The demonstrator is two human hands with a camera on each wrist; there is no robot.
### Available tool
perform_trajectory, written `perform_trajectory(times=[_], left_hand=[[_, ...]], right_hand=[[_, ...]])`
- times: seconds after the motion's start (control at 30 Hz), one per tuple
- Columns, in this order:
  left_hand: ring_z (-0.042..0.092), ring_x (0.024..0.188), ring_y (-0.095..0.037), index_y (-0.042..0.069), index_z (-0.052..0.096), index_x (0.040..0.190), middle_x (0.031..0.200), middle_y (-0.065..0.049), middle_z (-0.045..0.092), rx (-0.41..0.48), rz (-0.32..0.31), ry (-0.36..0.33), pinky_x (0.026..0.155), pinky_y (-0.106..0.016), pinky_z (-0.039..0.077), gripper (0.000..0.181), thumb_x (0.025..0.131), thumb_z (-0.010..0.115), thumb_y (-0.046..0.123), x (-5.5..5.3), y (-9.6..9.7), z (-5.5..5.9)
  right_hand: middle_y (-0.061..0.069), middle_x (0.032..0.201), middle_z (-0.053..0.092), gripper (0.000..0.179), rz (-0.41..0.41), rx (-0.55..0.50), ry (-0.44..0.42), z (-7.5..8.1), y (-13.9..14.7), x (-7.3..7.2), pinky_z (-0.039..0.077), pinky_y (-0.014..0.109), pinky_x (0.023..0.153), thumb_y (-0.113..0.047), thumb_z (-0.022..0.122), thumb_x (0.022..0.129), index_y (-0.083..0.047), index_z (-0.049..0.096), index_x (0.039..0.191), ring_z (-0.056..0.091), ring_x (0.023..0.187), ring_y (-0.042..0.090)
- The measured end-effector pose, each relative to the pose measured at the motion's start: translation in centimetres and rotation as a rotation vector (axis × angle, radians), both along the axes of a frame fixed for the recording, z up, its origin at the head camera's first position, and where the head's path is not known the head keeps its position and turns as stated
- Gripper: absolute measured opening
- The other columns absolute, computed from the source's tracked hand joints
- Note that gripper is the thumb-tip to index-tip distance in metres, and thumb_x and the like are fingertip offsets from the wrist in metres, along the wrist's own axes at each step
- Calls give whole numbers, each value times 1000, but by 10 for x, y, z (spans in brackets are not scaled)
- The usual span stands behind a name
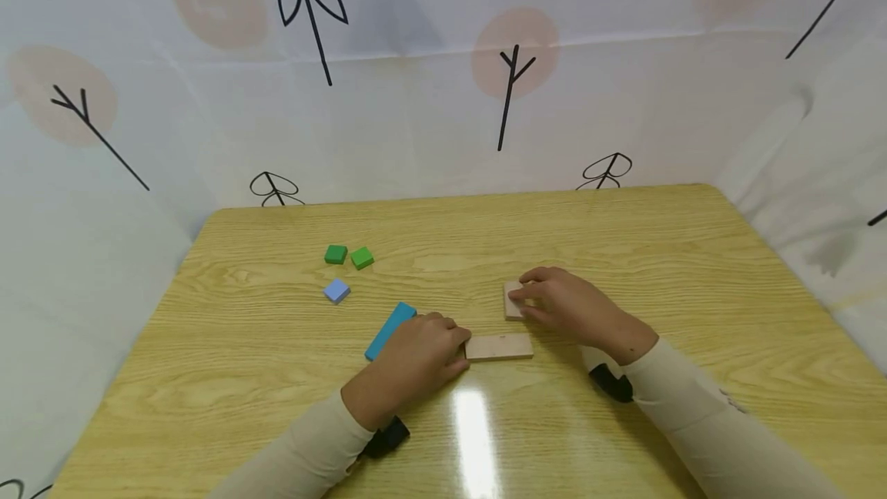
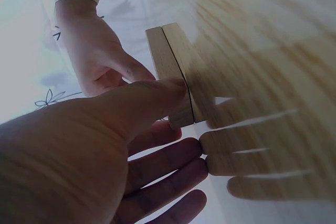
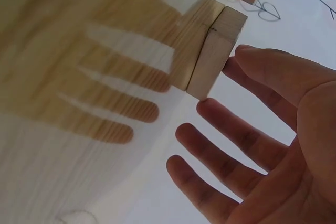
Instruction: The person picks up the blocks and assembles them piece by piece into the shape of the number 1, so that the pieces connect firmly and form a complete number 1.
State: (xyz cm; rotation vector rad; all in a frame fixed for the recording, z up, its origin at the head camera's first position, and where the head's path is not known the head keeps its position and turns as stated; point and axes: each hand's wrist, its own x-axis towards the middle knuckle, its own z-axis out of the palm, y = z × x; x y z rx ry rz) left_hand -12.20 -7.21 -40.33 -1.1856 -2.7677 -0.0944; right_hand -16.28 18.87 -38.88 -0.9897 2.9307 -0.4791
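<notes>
My left hand (image 1: 421, 353) grips the left end of a long, flat, plain wooden block (image 1: 499, 346) lying on the table. In the left wrist view the thumb presses along the side of this block (image 2: 167, 59), and the other fingers reach past its end. Beyond it, my right hand (image 1: 571, 306) is at a shorter plain wooden block (image 1: 513, 302), fingertips touching it. The right wrist view shows the thumb and straight, spread fingers beside that short block (image 3: 215, 59). A gap separates the two wooden blocks.
A long blue block (image 1: 389, 329) lies just left of my left hand. Farther back on the left are a small light-blue block (image 1: 336, 291) and two green blocks (image 1: 336, 254). The glossy wood-grain table (image 1: 658, 237) meets a patterned cloth (image 1: 416, 122) behind.
</notes>
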Motion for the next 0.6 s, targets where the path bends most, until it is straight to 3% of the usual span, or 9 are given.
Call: perform_trajectory(times=[0.6], left_hand=[[69, 84, -12, 16, 75, 102, 92, 4, 73, -3, -2, 14, 71, -29, 55, 26, 91, 73, 39, 0, 0, 1]], right_hand=[[17, 123, 67, 26, 28, 1, 1, -1, -16, 0, 57, 45, 88, -15, 72, 92, -9, 75, 117, 64, 112, 34]])
